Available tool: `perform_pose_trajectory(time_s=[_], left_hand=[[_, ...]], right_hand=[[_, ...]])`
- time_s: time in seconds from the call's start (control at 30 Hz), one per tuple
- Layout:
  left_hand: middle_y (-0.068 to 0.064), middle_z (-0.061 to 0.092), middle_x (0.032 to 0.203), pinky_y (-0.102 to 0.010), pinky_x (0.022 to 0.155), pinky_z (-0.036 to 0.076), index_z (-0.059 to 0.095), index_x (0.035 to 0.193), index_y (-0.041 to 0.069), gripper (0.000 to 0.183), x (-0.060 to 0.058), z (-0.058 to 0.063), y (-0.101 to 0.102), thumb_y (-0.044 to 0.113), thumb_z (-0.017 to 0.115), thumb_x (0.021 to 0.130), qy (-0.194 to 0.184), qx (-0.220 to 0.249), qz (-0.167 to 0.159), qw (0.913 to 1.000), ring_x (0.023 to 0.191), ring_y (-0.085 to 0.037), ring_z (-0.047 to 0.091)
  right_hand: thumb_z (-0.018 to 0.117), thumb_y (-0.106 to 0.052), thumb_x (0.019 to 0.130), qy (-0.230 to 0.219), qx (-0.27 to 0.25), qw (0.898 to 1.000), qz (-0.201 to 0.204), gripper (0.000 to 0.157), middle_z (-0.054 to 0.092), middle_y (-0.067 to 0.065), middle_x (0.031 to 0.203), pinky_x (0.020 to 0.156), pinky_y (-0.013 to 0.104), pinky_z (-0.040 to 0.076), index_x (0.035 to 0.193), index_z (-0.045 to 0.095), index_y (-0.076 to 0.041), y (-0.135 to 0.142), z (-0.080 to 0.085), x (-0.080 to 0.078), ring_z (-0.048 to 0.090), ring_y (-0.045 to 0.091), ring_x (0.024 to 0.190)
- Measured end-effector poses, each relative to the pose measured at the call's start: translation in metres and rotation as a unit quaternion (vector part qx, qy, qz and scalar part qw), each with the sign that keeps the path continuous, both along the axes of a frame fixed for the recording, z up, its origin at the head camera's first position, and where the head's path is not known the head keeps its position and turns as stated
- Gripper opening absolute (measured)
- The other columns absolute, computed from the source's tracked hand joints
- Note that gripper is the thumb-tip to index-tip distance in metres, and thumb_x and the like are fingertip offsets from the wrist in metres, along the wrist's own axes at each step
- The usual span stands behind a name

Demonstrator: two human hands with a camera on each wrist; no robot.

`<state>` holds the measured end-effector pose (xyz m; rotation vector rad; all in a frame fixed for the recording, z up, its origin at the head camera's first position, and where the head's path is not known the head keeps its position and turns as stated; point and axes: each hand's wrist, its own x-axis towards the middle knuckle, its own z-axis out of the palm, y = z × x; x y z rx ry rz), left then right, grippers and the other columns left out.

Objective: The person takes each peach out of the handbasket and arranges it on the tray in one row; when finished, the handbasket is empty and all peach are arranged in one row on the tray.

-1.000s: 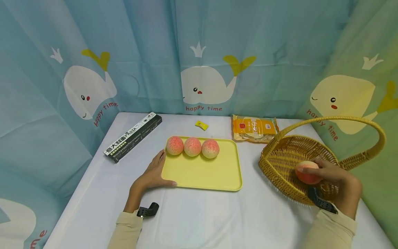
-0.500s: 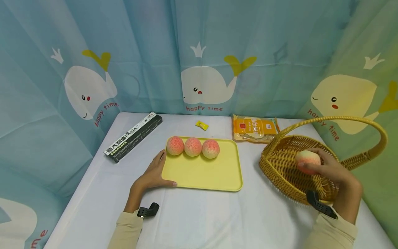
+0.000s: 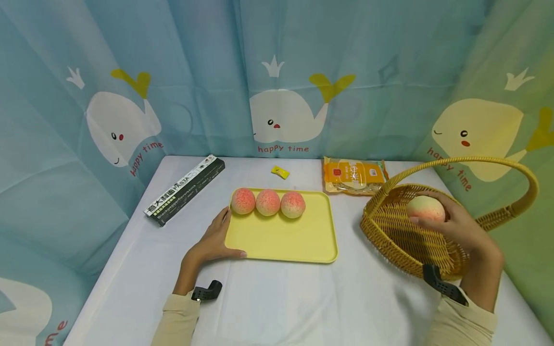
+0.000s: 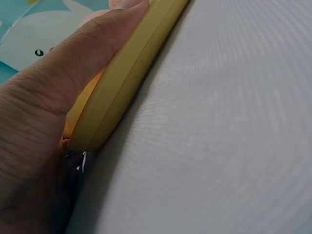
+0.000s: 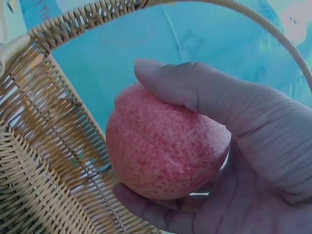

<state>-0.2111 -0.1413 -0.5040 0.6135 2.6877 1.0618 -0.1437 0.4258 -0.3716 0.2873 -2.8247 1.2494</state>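
My left hand rests at the near left corner of a yellow tray. Its thumb lies straight along the front rim, and the other fingers reach along the left side. Three pink peaches sit in a row at the tray's back left. Over the wicker basket on the right, my right hand holds another peach. The thumb presses its top side and the fingers curl beneath, partly hidden behind it. The basket's woven wall shows behind this peach, which looks raised above the bottom.
The basket's tall handle arches beyond my right hand. A dark pasta box lies at the back left, a small yellow packet behind the tray, and an orange food bag at the back right. A patterned curtain encloses the table.
My right hand has lifted the peach up from low inside the basket and turned it, so its pale side shows more. The left hand and the tray stay put.
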Motion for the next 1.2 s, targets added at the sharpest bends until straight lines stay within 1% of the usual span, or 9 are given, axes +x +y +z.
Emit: perform_pose_trajectory(time_s=[0.1, 0.27, 0.3, 0.5, 0.6, 0.83, 0.93, 1.07, 1.2], left_hand=[[-0.018, 0.002, 0.163, -0.063, 0.116, 0.017, -0.002, 0.157, 0.007, 0.139, 0.000, 0.000, 0.000, 0.055, 0.085, 0.060, 0.001, 0.000, 0.000, 1.0000, 0.150, -0.040, 0.008], [-0.018, 0.002, 0.163, -0.063, 0.116, 0.017, -0.003, 0.157, 0.007, 0.140, -0.001, -0.001, 0.000, 0.055, 0.085, 0.061, 0.000, -0.005, -0.001, 1.0000, 0.150, -0.040, 0.008], [-0.018, 0.001, 0.163, -0.064, 0.116, 0.017, -0.003, 0.157, 0.007, 0.140, -0.001, -0.001, 0.000, 0.055, 0.085, 0.061, 0.000, -0.004, 0.000, 1.0000, 0.150, -0.040, 0.007], [-0.017, 0.002, 0.163, -0.064, 0.115, 0.017, -0.004, 0.158, 0.010, 0.140, -0.002, 0.001, 0.001, 0.056, 0.085, 0.060, -0.003, 0.002, 0.000, 1.0000, 0.150, -0.040, 0.007], [-0.018, 0.002, 0.163, -0.065, 0.115, 0.017, -0.004, 0.158, 0.009, 0.140, -0.002, 0.003, 0.001, 0.056, 0.085, 0.060, -0.003, 0.002, 0.000, 1.0000, 0.150, -0.040, 0.008], [-0.017, 0.002, 0.163, -0.063, 0.116, 0.016, -0.004, 0.158, 0.009, 0.139, -0.002, 0.004, 0.001, 0.055, 0.085, 0.061, -0.001, -0.002, 0.001, 1.0000, 0.150, -0.039, 0.007], [-0.017, 0.003, 0.163, -0.064, 0.115, 0.016, -0.003, 0.158, 0.008, 0.139, -0.001, 0.003, 0.001, 0.056, 0.085, 0.061, -0.002, -0.001, 0.002, 1.0000, 0.150, -0.040, 0.008], [-0.017, 0.002, 0.163, -0.065, 0.115, 0.016, -0.003, 0.158, 0.009, 0.140, -0.001, 0.003, 0.001, 0.057, 0.085, 0.060, -0.008, -0.001, 0.003, 1.0000, 0.150, -0.040, 0.007], [-0.017, 0.002, 0.163, -0.065, 0.115, 0.016, -0.004, 0.158, 0.010, 0.140, -0.001, 0.002, 0.001, 0.057, 0.085, 0.060, -0.010, 0.001, 0.003, 0.9999, 0.150, -0.040, 0.007]], right_hand=[[0.068, -0.003, 0.088, 0.006, 0.010, 1.000, -0.001, 0.060, 0.053, -0.012, 0.106, 0.061, 0.027, 0.053, 0.140, 0.040, -0.007, -0.003, 0.002, 0.001, 0.061, 0.003, 0.080], [0.069, -0.001, 0.087, -0.002, -0.008, 1.000, 0.002, 0.062, 0.051, -0.009, 0.106, 0.063, 0.026, 0.054, 0.137, 0.033, -0.010, -0.009, 0.002, 0.002, 0.061, 0.002, 0.082], [0.069, 0.001, 0.087, 0.001, -0.012, 1.000, 0.003, 0.063, 0.051, -0.008, 0.107, 0.063, 0.025, 0.055, 0.137, 0.033, -0.008, -0.011, 0.003, 0.002, 0.061, 0.002, 0.083], [0.073, 0.006, 0.081, 0.049, -0.007, 0.999, 0.008, 0.066, 0.053, -0.011, 0.109, 0.063, 0.020, 0.053, 0.136, 0.038, -0.001, -0.015, 0.006, 0.002, 0.060, 0.000, 0.084], [0.075, 0.007, 0.078, 0.064, -0.002, 0.998, 0.006, 0.067, 0.053, -0.012, 0.110, 0.063, 0.018, 0.051, 0.136, 0.042, 0.000, -0.016, 0.008, 0.003, 0.059, 0.000, 0.083], [0.073, 0.006, 0.081, 0.046, -0.014, 0.999, -0.015, 0.066, 0.052, -0.010, 0.115, 0.066, 0.020, 0.052, 0.139, 0.043, -0.004, -0.023, 0.009, 0.011, 0.060, 0.001, 0.084], [0.070, 0.009, 0.082, 0.042, -0.027, 0.999, -0.004, 0.066, 0.052, -0.006, 0.115, 0.067, 0.021, 0.053, 0.140, 0.041, -0.004, -0.027, 0.009, 0.015, 0.061, 0.002, 0.086], [0.069, 0.012, 0.081, 0.042, -0.033, 0.998, 0.016, 0.070, 0.050, -0.006, 0.115, 0.066, 0.022, 0.054, 0.142, 0.038, -0.003, -0.030, 0.009, 0.019, 0.060, 0.002, 0.088], [0.070, 0.011, 0.081, 0.032, -0.039, 0.999, 0.005, 0.069, 0.049, -0.005, 0.115, 0.066, 0.024, 0.055, 0.140, 0.038, -0.004, -0.035, 0.009, 0.023, 0.060, 0.004, 0.088]])
